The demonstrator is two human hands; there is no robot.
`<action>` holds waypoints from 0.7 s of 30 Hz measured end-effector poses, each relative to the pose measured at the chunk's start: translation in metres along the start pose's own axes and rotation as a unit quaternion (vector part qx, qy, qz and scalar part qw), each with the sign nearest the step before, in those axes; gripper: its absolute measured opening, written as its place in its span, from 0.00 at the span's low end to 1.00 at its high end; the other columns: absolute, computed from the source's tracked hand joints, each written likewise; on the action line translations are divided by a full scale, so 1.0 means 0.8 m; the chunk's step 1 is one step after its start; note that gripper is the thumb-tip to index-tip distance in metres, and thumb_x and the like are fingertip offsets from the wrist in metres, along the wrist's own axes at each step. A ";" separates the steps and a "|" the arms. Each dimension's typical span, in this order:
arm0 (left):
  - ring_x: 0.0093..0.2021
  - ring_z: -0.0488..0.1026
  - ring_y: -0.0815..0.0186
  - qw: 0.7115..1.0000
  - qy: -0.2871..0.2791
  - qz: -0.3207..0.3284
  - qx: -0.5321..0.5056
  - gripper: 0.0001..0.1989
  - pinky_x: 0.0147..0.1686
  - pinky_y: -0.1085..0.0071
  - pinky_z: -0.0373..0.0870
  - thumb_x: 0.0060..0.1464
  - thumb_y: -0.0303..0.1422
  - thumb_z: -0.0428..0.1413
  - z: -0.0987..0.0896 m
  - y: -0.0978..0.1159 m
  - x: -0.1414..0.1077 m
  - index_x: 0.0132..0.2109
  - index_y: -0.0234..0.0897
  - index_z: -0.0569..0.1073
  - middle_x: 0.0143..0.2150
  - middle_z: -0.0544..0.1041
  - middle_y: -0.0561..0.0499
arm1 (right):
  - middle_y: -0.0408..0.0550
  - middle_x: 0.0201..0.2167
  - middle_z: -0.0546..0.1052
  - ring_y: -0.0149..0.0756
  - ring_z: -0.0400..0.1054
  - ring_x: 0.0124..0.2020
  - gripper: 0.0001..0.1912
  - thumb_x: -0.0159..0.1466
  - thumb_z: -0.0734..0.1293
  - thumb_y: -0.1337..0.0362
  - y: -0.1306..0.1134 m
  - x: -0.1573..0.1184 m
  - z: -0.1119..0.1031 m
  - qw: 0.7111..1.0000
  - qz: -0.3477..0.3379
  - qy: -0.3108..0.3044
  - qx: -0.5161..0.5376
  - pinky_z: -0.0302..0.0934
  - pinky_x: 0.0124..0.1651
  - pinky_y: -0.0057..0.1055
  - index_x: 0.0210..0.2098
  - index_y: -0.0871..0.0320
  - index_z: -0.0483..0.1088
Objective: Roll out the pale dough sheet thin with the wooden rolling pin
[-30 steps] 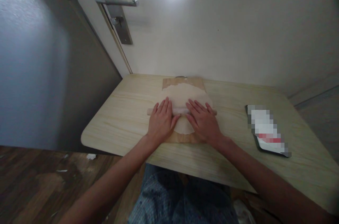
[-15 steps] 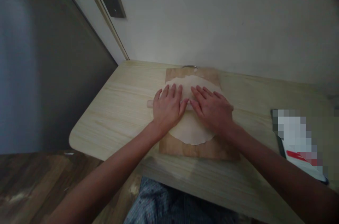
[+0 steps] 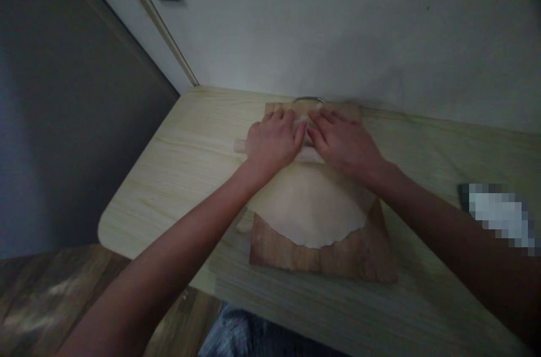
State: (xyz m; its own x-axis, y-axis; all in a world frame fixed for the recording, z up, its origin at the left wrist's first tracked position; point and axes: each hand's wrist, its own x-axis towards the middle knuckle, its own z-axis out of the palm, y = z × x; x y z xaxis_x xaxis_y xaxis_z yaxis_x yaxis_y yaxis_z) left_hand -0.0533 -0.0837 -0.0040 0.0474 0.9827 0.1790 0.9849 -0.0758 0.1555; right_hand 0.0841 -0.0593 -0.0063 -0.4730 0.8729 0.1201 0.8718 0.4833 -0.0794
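A pale wooden rolling pin [image 3: 311, 155] lies crosswise over a wide, thin sheet of dough [image 3: 315, 208]. My left hand [image 3: 274, 136] is closed over the pin's left part, its fingers bent forward over the wood, and the pin's left end pokes out beside it. My right hand [image 3: 343, 141] rests over the right part the same way, hiding that end. Both thumbs point inward and almost meet. Beneath the dough is a wooden cutting board [image 3: 296, 250]. The dough's near edge is uneven, and the hands cover much of its far part.
The board sits on a light wood-grain table [image 3: 169, 160] against a pale wall [image 3: 316, 25]. A metal handle [image 3: 309, 99] shows at the board's far edge. On the right lies a dark-edged object [image 3: 464, 197], mostly blurred out. A grey panel [image 3: 84, 120] stands at the left.
Both hands have pushed the rolling pin away from me, towards the far edge of the dough. More of the near dough now shows, and the fingers are more bent. The view has shifted slightly.
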 end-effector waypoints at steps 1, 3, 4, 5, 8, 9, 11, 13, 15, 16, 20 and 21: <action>0.48 0.66 0.59 1.000 -0.004 -0.008 -0.003 0.23 0.42 0.65 0.63 0.58 0.43 0.34 0.000 0.000 0.006 0.48 0.36 0.66 0.48 0.70 0.43 | 0.56 0.54 0.62 0.46 0.55 0.54 0.26 0.64 0.45 0.56 0.001 0.004 0.001 1.000 0.004 0.006 0.000 0.51 0.49 0.47 0.55 0.60 0.57; 0.47 0.66 0.59 0.999 -0.020 -0.024 -0.009 0.23 0.41 0.65 0.63 0.58 0.43 0.34 0.001 -0.002 0.018 0.47 0.36 0.67 0.46 0.70 0.43 | 0.57 0.53 0.64 0.46 0.56 0.53 0.24 0.64 0.47 0.57 0.004 0.013 0.001 1.000 0.017 0.017 -0.004 0.50 0.50 0.47 0.53 0.61 0.59; 0.46 0.67 0.59 0.999 -0.029 -0.033 -0.011 0.24 0.41 0.64 0.63 0.58 0.43 0.34 0.002 -0.003 0.025 0.46 0.35 0.68 0.45 0.71 0.43 | 0.57 0.52 0.65 0.46 0.57 0.52 0.24 0.63 0.48 0.58 0.005 0.017 0.001 0.999 0.024 0.020 -0.007 0.50 0.50 0.46 0.53 0.62 0.59; 0.45 0.68 0.59 0.998 -0.035 -0.042 -0.014 0.24 0.41 0.64 0.63 0.58 0.43 0.34 0.003 -0.004 0.031 0.45 0.34 0.68 0.44 0.71 0.42 | 0.58 0.50 0.66 0.46 0.58 0.51 0.23 0.63 0.48 0.59 0.006 0.021 0.001 0.999 0.032 0.022 -0.007 0.51 0.50 0.46 0.52 0.63 0.60; 0.43 0.68 0.58 0.997 -0.026 -0.065 -0.020 0.25 0.41 0.64 0.63 0.58 0.42 0.33 0.008 -0.008 0.046 0.43 0.32 0.70 0.42 0.72 0.40 | 0.59 0.45 0.70 0.44 0.63 0.45 0.23 0.63 0.48 0.59 0.010 0.032 0.001 0.998 0.053 0.034 0.004 0.55 0.45 0.40 0.47 0.65 0.64; 0.43 0.69 0.59 0.997 -0.018 -0.069 -0.021 0.25 0.41 0.64 0.63 0.58 0.41 0.33 0.009 -0.008 0.050 0.42 0.32 0.70 0.42 0.72 0.40 | 0.60 0.42 0.71 0.43 0.65 0.43 0.23 0.63 0.47 0.59 0.011 0.034 0.001 0.997 0.060 0.042 0.007 0.56 0.43 0.38 0.45 0.66 0.66; 0.42 0.69 0.59 0.997 -0.001 -0.072 -0.018 0.25 0.40 0.65 0.64 0.58 0.40 0.33 0.011 -0.009 0.052 0.42 0.31 0.71 0.41 0.73 0.40 | 0.60 0.38 0.73 0.43 0.66 0.39 0.24 0.63 0.47 0.59 0.011 0.036 0.001 0.995 0.077 0.057 0.008 0.57 0.39 0.36 0.41 0.66 0.68; 0.42 0.69 0.59 0.997 0.013 -0.075 -0.010 0.25 0.40 0.66 0.64 0.58 0.39 0.33 0.012 -0.009 0.051 0.42 0.31 0.71 0.41 0.73 0.40 | 0.60 0.36 0.73 0.42 0.67 0.36 0.24 0.63 0.48 0.58 0.010 0.035 0.001 0.993 0.091 0.068 0.005 0.57 0.36 0.35 0.39 0.66 0.69; 0.41 0.70 0.60 0.997 0.022 -0.079 -0.003 0.25 0.39 0.66 0.64 0.58 0.39 0.33 0.012 -0.007 0.048 0.42 0.31 0.71 0.41 0.73 0.40 | 0.60 0.35 0.74 0.41 0.67 0.35 0.24 0.63 0.48 0.59 0.007 0.031 0.000 0.992 0.102 0.073 0.001 0.57 0.35 0.34 0.38 0.65 0.70; 0.41 0.70 0.59 0.996 0.022 -0.081 -0.001 0.25 0.39 0.66 0.65 0.58 0.39 0.33 0.011 -0.007 0.046 0.41 0.31 0.71 0.40 0.73 0.40 | 0.59 0.35 0.74 0.41 0.68 0.35 0.24 0.63 0.47 0.59 0.005 0.029 -0.001 0.991 0.107 0.076 -0.002 0.57 0.35 0.34 0.38 0.65 0.70; 0.40 0.70 0.59 0.996 0.013 -0.085 0.008 0.24 0.37 0.65 0.65 0.57 0.38 0.34 0.006 -0.003 0.033 0.40 0.32 0.72 0.40 0.74 0.40 | 0.58 0.36 0.74 0.41 0.68 0.35 0.25 0.63 0.46 0.60 -0.005 0.015 -0.005 0.990 0.112 0.081 -0.015 0.57 0.34 0.34 0.38 0.64 0.70; 0.40 0.70 0.58 0.996 0.014 -0.084 0.012 0.23 0.37 0.65 0.65 0.57 0.38 0.35 0.005 -0.002 0.029 0.40 0.32 0.72 0.40 0.74 0.40 | 0.57 0.36 0.74 0.41 0.68 0.36 0.24 0.63 0.46 0.61 -0.007 0.011 -0.006 0.990 0.111 0.081 -0.018 0.57 0.34 0.34 0.38 0.64 0.70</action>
State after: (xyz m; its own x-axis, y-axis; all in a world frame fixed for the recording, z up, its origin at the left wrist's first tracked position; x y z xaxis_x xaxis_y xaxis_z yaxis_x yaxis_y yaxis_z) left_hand -0.0529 -0.0601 -0.0037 -0.1230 0.9760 0.1799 0.9824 0.0940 0.1617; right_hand 0.0759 -0.0550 -0.0001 -0.2456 0.9336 0.2609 0.9572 0.2761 -0.0870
